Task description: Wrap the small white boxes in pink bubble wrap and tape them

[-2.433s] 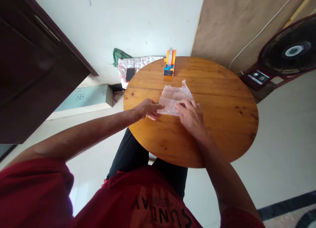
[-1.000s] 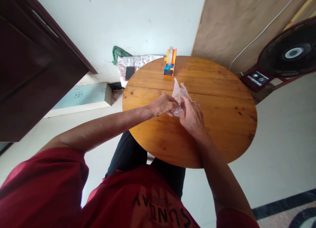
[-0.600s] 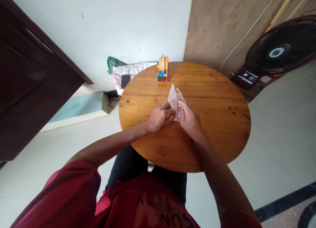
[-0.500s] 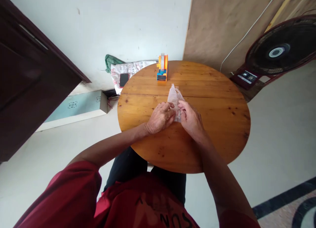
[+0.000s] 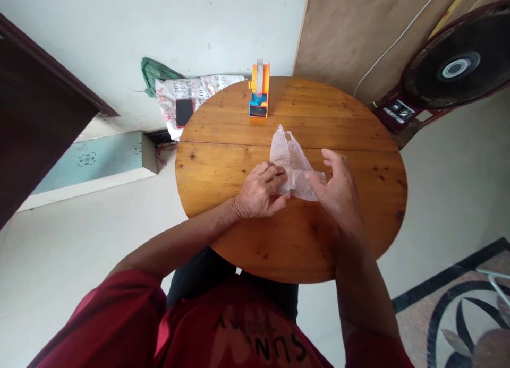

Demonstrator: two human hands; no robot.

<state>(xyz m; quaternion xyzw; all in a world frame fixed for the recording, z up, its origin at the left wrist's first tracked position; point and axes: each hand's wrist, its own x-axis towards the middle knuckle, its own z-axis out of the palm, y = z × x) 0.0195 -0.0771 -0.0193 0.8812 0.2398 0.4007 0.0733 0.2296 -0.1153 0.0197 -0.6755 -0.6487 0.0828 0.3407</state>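
A thin, whitish see-through plastic bag (image 5: 292, 153) lies partly spread on the round wooden table, its narrow end pointing away from me. My left hand (image 5: 261, 190) grips the left part of it, fingers curled on the plastic and the thumb near its front edge. A small pale patch shows on the bag beside those fingers. At the bag's right edge is my right hand (image 5: 337, 190), its fingers apart and raised, slightly blurred. The thumb of that hand is close to the plastic; I cannot tell whether it touches.
An orange and blue tape dispenser (image 5: 260, 92) stands near the far edge of the wooden table (image 5: 358, 123). Beyond the left edge, a dark phone-like object (image 5: 184, 113) lies on a printed white sack (image 5: 167, 94). A large fan (image 5: 458, 68) stands at the right.
My right hand has moved right, away from my left, and its fingers have opened. The bag has spread out to the right. My left hand stays on it.
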